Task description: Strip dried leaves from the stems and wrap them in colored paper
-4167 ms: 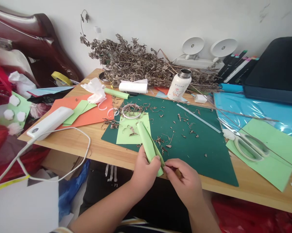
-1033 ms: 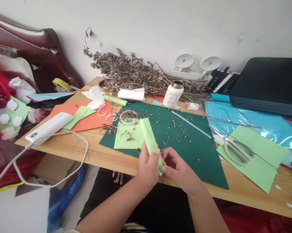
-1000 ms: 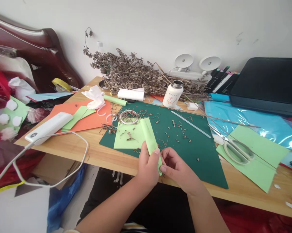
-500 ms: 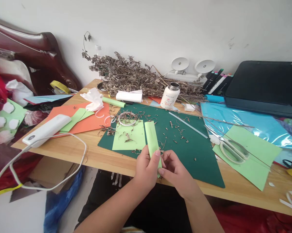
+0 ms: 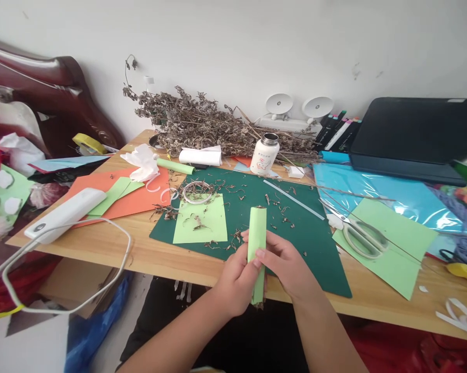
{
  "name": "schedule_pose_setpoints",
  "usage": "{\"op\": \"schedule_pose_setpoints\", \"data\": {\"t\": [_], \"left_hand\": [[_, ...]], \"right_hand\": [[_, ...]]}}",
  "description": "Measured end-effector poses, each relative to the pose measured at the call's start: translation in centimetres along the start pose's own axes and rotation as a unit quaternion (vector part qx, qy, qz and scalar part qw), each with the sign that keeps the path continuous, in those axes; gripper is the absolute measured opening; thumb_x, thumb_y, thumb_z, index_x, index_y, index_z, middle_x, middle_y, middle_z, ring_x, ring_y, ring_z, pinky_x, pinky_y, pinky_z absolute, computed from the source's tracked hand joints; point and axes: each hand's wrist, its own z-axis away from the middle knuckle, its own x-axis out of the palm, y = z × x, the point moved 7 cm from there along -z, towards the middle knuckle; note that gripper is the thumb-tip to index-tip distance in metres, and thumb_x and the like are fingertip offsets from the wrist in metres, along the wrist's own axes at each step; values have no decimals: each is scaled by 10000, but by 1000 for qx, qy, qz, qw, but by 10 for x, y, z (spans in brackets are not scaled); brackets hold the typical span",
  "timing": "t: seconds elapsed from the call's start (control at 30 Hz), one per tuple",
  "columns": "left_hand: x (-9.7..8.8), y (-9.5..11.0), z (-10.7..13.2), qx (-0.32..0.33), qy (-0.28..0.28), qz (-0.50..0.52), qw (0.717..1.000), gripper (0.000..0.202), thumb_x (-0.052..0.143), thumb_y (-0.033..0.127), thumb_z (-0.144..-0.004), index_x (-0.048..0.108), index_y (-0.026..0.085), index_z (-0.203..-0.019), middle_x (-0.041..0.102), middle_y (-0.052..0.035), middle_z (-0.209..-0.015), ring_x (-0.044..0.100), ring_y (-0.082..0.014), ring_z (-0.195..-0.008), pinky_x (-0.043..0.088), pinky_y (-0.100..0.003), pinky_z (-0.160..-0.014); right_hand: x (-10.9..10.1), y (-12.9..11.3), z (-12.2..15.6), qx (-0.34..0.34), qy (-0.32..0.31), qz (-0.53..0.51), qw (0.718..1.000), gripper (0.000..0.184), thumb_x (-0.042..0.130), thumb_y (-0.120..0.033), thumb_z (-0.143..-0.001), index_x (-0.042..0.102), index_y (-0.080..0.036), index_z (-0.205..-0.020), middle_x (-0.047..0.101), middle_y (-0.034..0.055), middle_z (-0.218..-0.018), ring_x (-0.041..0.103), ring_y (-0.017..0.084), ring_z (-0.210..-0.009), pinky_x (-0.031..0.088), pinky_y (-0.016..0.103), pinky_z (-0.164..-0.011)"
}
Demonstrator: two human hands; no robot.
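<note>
A rolled strip of light green paper [image 5: 258, 228] stands nearly upright between my two hands, over the front part of the dark green cutting mat [image 5: 311, 259]. Dry brown plant bits show at its lower end. My left hand [image 5: 239, 280] is closed round its left side, thumb on the front. My right hand [image 5: 283, 259] grips it from the right, thumb pressed on the front and fingers behind. Left of the roll, a flat light green sheet [image 5: 213, 228] lies on the mat with plant crumbs on it. A tape roll [image 5: 209, 199] with dry stems inside touches its top edge.
Dried plants [image 5: 206, 122] are heaped along the wall, behind a white bottle [image 5: 264, 154]. Scissors [image 5: 363, 235] lie on green paper [image 5: 404, 259] at right. A white power bank [image 5: 66, 212] with a looped cable [image 5: 128, 228] rests at the left edge. A tablet [image 5: 415, 134] stands back right.
The green paper roll has turned more upright and shifted slightly right and down. My right hand has moved up from its lower end and now grips its middle.
</note>
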Motion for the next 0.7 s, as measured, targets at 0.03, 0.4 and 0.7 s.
{"op": "schedule_pose_setpoints", "data": {"t": [0.03, 0.4, 0.7], "left_hand": [[1, 0, 0, -2, -11, -6, 1000, 198, 398, 364, -759, 470, 180, -766, 488, 15, -469, 429, -94, -384, 330, -213, -395], [11, 0, 4, 59, -134, -133, 980, 201, 317, 312, -802, 422, 149, -858, 495, 7, -579, 459, -91, -484, 390, -217, -487], [14, -13, 11, 30, -184, -153, 971, 210, 306, 356, -801, 366, 155, -806, 499, 8, -552, 456, -79, -430, 366, -191, -423]], "right_hand": [[0, 0, -1, 6, 2, -16, 1000, 222, 501, -289, -713, 562, -220, -915, 568, 22, -866, 521, 143, -751, 445, 271, -651], [1, 5, -3, -22, 98, -229, 968, 98, 610, -278, -615, 624, -207, -682, 599, 4, -751, 535, 120, -674, 439, 236, -587], [-9, 1, -7, -6, 178, -259, 949, 145, 606, -313, -620, 605, -173, -583, 619, 14, -698, 557, 109, -565, 438, 229, -527]]}}
